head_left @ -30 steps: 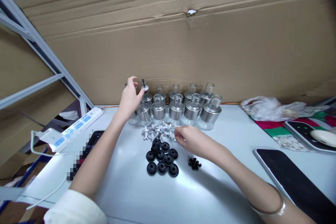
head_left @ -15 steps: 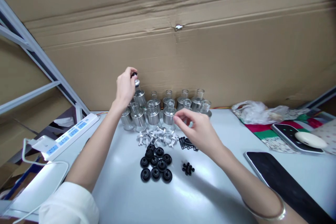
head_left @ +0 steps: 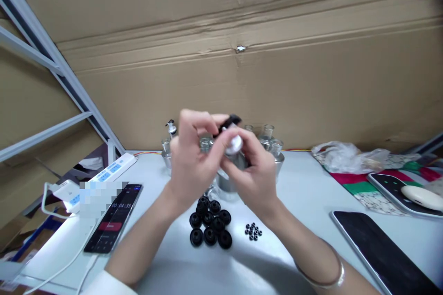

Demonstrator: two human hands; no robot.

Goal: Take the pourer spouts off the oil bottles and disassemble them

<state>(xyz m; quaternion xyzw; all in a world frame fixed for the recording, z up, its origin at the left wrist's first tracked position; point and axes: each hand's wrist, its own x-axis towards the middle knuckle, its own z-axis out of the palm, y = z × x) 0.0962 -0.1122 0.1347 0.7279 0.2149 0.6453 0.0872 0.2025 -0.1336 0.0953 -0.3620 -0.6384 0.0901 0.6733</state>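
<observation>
My left hand [head_left: 195, 156] and my right hand [head_left: 254, 166] meet over the middle of the table, both closed. The left fingers pinch a black part [head_left: 231, 122]. Between the hands is a shiny silver fitting [head_left: 234, 144], blurred, with right fingertips around its side. Behind and below it shows a clear glass bottle [head_left: 226, 182]; whether the fitting touches it I cannot tell. At the back left stands a bottle with a black-and-silver pump head [head_left: 170, 126]. In front of the hands lie several black round caps [head_left: 210, 236] and a cluster of small black rings [head_left: 253, 231].
More open glass bottles [head_left: 276, 150] stand along the cardboard wall [head_left: 221, 78]. A phone [head_left: 112, 219] showing a timer and a power strip [head_left: 116, 168] lie left. A dark phone-like slab [head_left: 374, 244], patterned cloth [head_left: 360, 189] and plastic bag [head_left: 346, 156] are right.
My left hand has let go of the pump-topped bottle at the back left and come to the middle. My right hand has joined it there around the silver fitting. The view has shifted slightly.
</observation>
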